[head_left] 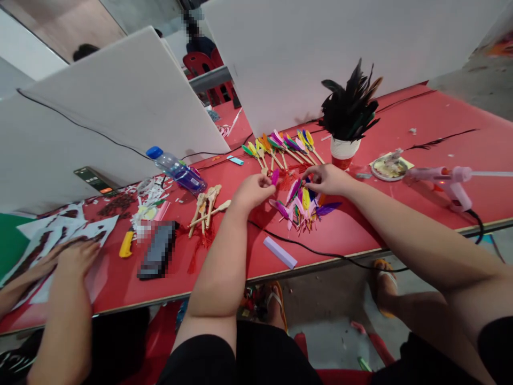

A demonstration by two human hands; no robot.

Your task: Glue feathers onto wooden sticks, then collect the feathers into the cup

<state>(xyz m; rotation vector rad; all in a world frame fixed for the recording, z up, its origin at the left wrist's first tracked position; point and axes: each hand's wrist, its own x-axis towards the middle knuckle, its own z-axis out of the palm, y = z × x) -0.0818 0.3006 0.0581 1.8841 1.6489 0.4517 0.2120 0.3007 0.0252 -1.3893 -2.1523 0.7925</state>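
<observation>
My left hand (254, 191) is closed in a pinch, with a small magenta feather (274, 177) at its fingertips. Over a loose pile of coloured feathers (302, 206), my right hand (325, 179) is bent with its fingers curled together. Whatever those fingertips hold is too small to make out. Behind both hands, several wooden sticks tipped with bright feathers (280, 147) lie in a row, some with red tassels. Bare carved wooden sticks (206, 206) lie in a bunch left of my left forearm.
A pink glue gun (444, 179) rests at the right by a glue-covered dish (388, 167). Black feathers (350, 104) stand in a white-and-red cup (344, 152). A bottle (176, 170), a phone (158, 250), a yellow-handled cutter (126, 244), and a co-worker's hands (78, 254) are left. A cable (304, 246) crosses the front.
</observation>
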